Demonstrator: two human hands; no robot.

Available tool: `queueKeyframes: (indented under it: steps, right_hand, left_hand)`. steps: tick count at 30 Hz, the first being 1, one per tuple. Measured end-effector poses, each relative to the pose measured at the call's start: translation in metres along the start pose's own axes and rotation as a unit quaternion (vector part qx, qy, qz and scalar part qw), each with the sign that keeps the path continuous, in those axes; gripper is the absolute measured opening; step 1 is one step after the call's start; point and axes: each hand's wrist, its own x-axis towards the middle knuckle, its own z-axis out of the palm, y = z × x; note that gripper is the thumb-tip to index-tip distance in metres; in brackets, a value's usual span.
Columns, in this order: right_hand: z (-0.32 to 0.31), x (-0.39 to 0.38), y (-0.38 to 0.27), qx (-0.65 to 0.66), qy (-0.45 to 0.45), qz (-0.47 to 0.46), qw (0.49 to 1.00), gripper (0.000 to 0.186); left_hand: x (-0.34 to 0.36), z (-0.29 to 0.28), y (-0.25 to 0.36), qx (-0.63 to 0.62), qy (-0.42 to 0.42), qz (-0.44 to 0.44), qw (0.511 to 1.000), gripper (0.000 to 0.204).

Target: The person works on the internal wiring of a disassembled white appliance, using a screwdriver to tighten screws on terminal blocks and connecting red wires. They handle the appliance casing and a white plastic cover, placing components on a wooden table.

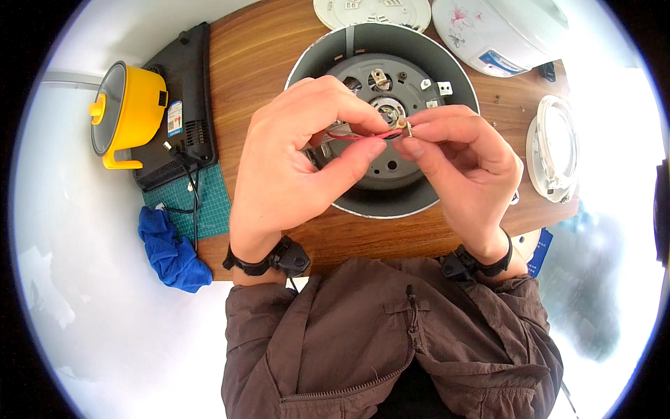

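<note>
A round grey metal housing (447, 188) lies with its open side up, brackets and a round base plate (377, 174) showing inside. Over it my two hands meet. Between thumb and forefinger my left hand (293, 150) pinches a red wire (342, 136). The fingers of my right hand (467, 150) close on a small screw (410, 131) beside a brass-coloured terminal piece (401, 123) at the wire's end. Whether the screw passes through that piece I cannot tell. My fingers hide part of the housing's centre.
A white appliance shell (499, 31) with flowers stands at the back right, near a white round cover (370, 10). A clear-and-white lid (555, 150) lies right. Left are a yellow pot (136, 105), black device (185, 91), green mat (216, 202) and blue cloth (171, 251).
</note>
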Motion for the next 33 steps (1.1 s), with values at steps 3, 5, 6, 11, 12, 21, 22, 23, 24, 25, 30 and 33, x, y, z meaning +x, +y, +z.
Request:
queueKeyframes:
  steps: [3, 5, 6, 11, 12, 21, 22, 23, 24, 25, 30, 33]
  right_hand:
    - [0.001, -0.001, 0.001, 0.005, 0.006, -0.006, 1.0, 0.016]
    - [0.002, -0.002, 0.001, 0.007, 0.009, -0.009, 1.0, 0.015]
    - [0.002, -0.002, 0.001, 0.007, 0.009, -0.01, 1.0, 0.015]
    - [0.002, -0.001, 0.001, -0.015, 0.014, -0.041, 0.999, 0.016]
    - [0.002, -0.001, 0.001, -0.023, 0.019, -0.046, 0.998, 0.016]
    - [-0.002, 0.0, -0.001, -0.062, 0.018, -0.071, 0.995, 0.017]
    - [0.0, -0.001, 0.0, -0.048, 0.023, -0.067, 0.996, 0.017]
    - [0.001, -0.001, 0.0, -0.034, 0.027, -0.062, 0.997, 0.017]
    - [0.002, -0.001, 0.0, -0.033, 0.03, -0.061, 0.997, 0.017]
    - [0.002, -0.001, 0.0, -0.033, 0.032, -0.061, 0.997, 0.017]
    - [0.001, 0.0, 0.003, -0.033, 0.035, -0.068, 0.996, 0.017]
    - [0.0, 0.0, 0.004, -0.035, 0.031, -0.067, 0.997, 0.018]
  left_hand:
    - [-0.001, 0.0, -0.003, 0.002, -0.012, 0.016, 1.0, 0.015]
    - [-0.001, -0.002, -0.003, 0.011, -0.017, 0.024, 1.0, 0.014]
    - [-0.001, -0.002, -0.003, 0.015, -0.02, 0.028, 0.999, 0.014]
    - [0.0, 0.001, 0.003, 0.021, -0.005, 0.014, 1.0, 0.012]
    - [0.002, 0.004, 0.005, 0.02, -0.004, 0.01, 1.0, 0.011]
    - [0.001, 0.013, 0.01, 0.036, 0.04, -0.018, 0.998, 0.013]
    - [0.0, 0.012, 0.01, 0.044, 0.041, -0.014, 0.998, 0.013]
    - [0.001, 0.012, 0.01, 0.052, 0.042, -0.011, 0.998, 0.013]
    - [0.0, 0.012, 0.01, 0.062, 0.041, -0.003, 0.997, 0.014]
    - [0.0, 0.012, 0.01, 0.071, 0.04, 0.004, 0.997, 0.014]
    - [0.002, 0.015, 0.01, 0.124, 0.042, 0.033, 0.991, 0.016]
    - [0.002, 0.017, 0.013, 0.137, 0.048, 0.038, 0.989, 0.017]
